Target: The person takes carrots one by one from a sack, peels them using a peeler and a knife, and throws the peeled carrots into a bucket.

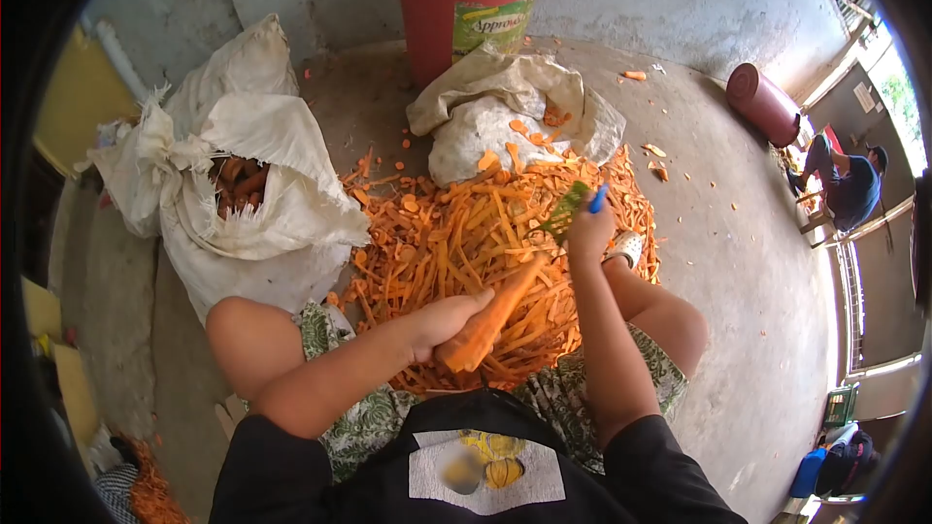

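Observation:
My left hand (449,318) is wrapped round the thick end of a large peeled carrot (497,314), whose narrow end points up and right. My right hand (590,233) is closed on a blue-handled tool (598,199) just beyond the carrot's tip; its working edge cannot be made out. Beside the right fingers shows a green, leafy-looking piece (563,212). Both hands are above a wide heap of orange carrot peelings (417,262) between my legs, with round slices mixed in.
A torn white sack (262,252) of unpeeled carrots (240,184) stands at left. Behind the heap lie a crumpled sack (476,126) and a red bucket (427,10). A dark red bin (762,102) lies tipped at right, near a seated person (854,189).

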The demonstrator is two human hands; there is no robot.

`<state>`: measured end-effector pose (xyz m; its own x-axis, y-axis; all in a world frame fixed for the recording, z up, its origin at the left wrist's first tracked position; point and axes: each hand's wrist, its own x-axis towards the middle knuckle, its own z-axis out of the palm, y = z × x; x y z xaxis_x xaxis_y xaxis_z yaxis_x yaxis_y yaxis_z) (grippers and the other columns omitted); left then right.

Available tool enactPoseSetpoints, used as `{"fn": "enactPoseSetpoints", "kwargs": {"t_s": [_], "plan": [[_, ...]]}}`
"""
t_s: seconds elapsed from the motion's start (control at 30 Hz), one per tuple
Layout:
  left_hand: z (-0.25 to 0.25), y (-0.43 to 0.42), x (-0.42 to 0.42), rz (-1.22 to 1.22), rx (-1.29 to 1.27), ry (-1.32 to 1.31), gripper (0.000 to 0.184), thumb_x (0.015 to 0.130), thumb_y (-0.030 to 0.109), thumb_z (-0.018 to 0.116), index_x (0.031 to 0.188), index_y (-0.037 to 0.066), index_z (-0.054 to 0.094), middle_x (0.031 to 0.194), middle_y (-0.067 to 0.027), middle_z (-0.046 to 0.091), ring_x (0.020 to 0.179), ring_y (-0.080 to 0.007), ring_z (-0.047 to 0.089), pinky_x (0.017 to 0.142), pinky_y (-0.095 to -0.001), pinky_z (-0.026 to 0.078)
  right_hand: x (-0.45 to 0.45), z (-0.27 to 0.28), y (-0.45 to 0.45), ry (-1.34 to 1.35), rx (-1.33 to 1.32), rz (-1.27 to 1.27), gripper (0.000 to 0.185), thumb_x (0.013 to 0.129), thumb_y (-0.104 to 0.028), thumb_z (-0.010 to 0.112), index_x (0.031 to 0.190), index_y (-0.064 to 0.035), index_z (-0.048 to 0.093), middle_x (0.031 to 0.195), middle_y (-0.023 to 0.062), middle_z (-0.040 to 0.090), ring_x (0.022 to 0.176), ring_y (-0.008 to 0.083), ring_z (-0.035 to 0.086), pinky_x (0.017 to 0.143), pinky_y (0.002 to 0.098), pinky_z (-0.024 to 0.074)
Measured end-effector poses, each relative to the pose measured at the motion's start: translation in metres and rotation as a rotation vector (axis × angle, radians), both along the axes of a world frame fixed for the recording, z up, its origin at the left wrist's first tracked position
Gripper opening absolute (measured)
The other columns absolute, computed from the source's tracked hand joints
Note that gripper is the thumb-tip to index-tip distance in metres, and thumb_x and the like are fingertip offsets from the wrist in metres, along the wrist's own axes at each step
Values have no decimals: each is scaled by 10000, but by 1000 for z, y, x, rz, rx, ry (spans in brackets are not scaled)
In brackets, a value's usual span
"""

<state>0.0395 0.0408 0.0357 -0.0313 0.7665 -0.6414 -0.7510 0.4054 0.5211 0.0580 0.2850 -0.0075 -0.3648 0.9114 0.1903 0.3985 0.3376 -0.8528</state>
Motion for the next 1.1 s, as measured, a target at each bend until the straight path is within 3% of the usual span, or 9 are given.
{"fn": "enactPoseSetpoints", "kwargs": {"t_s": [0.07, 0.13, 0.3, 0.5, 0.6, 0.77, 0.8, 0.97, 1.1], "plan": [[-2, -1, -5, -48, 76, -24, 421, 915, 425, 271, 1006, 48, 434, 826, -78, 513, 691, -164, 527, 549, -305, 489, -1, -10, 16, 31, 44, -79, 299, 866, -253, 465, 731, 0, 550, 546, 75, 510, 472, 158, 447, 457, 323, 353], [-11, 0, -15, 17, 101, -133, 424, 914, 426, 275, 998, 46, 443, 818, -77, 513, 691, -164, 526, 556, -307, 495, 0, 8, 7, 279, -188, -44, 307, 873, -260, 463, 716, -11, 552, 528, 37, 472, 468, 116, 412, 454, 292, 333], [-17, 3, -24, 127, 223, -172, 371, 917, 357, 304, 959, 42, 495, 816, -83, 577, 656, -165, 581, 558, -333, 516, 14, 61, -108, 237, -466, 407, 275, 886, -231, 446, 678, -55, 483, 527, -32, 426, 434, 65, 375, 400, 234, 288], [-17, 10, -18, 353, 97, -113, 334, 911, 342, 345, 975, 61, 513, 771, -29, 569, 631, -124, 568, 543, -294, 498, 18, 42, -131, 149, -161, 437, 284, 870, -217, 495, 684, -9, 445, 505, 70, 420, 450, 138, 355, 442, 300, 329], [-15, 8, -21, 221, 111, -32, 338, 918, 313, 310, 984, 37, 492, 836, -87, 575, 688, -167, 590, 538, -342, 511, 16, 43, -123, 61, -33, 430, 263, 872, -220, 489, 724, -2, 488, 517, 74, 455, 464, 157, 381, 453, 312, 332], [-5, -6, -10, 14, 54, -22, 442, 918, 406, 281, 1028, 18, 463, 829, -76, 525, 696, -167, 553, 539, -319, 496, -4, -9, -11, 223, 67, -11, 294, 874, -262, 473, 778, 7, 544, 579, 86, 525, 483, 173, 456, 466, 333, 354], [4, -6, -8, -15, 59, -16, 440, 915, 411, 292, 1037, 18, 447, 817, -74, 516, 691, -170, 549, 540, -315, 492, 0, -6, 6, 36, 161, -127, 309, 874, -263, 468, 760, 15, 539, 570, 91, 526, 477, 173, 462, 461, 330, 350], [-22, -3, -24, 119, 102, -186, 402, 912, 409, 316, 968, 44, 475, 838, -79, 535, 698, -162, 547, 558, -304, 483, 0, 41, -39, 341, -267, 52, 293, 882, -246, 452, 705, -17, 494, 541, 13, 463, 456, 97, 422, 414, 286, 322], [-14, 2, -24, 246, 196, -246, 362, 917, 354, 312, 954, 43, 495, 830, -87, 577, 637, -182, 568, 520, -298, 484, 13, 66, -125, 186, -399, 375, 269, 879, -229, 467, 722, -14, 506, 531, 25, 443, 454, 117, 414, 426, 295, 330]]}}
